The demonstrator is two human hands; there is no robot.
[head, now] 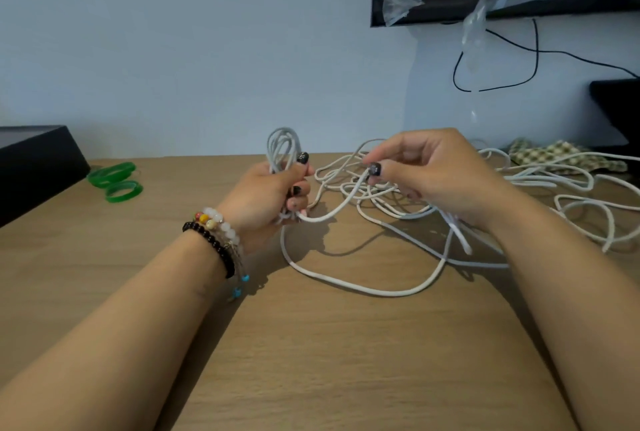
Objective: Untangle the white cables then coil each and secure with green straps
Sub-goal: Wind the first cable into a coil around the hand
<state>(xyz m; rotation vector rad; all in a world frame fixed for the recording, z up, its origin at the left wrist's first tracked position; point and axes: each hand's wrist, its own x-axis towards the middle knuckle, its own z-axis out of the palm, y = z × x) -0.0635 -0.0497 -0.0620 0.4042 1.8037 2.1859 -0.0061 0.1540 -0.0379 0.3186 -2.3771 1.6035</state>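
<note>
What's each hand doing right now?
Left hand: fingers gripping the coiled white cable.
Right hand: pinching a loose white cable strand.

White cables part-coiled, part-tangled

Upright coil of loops (283, 150); loose tangle of white cable (398, 198) sprawls across the table; green straps (116, 179) lie apart, far left.

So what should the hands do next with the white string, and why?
Probably bring the right hand over to lay its pinched strand as another loop onto the coil that the left hand grips. The coil is only partly wound, that strand runs straight to it, and a loose white tangle is left on the table. The green straps lie unused.
</note>
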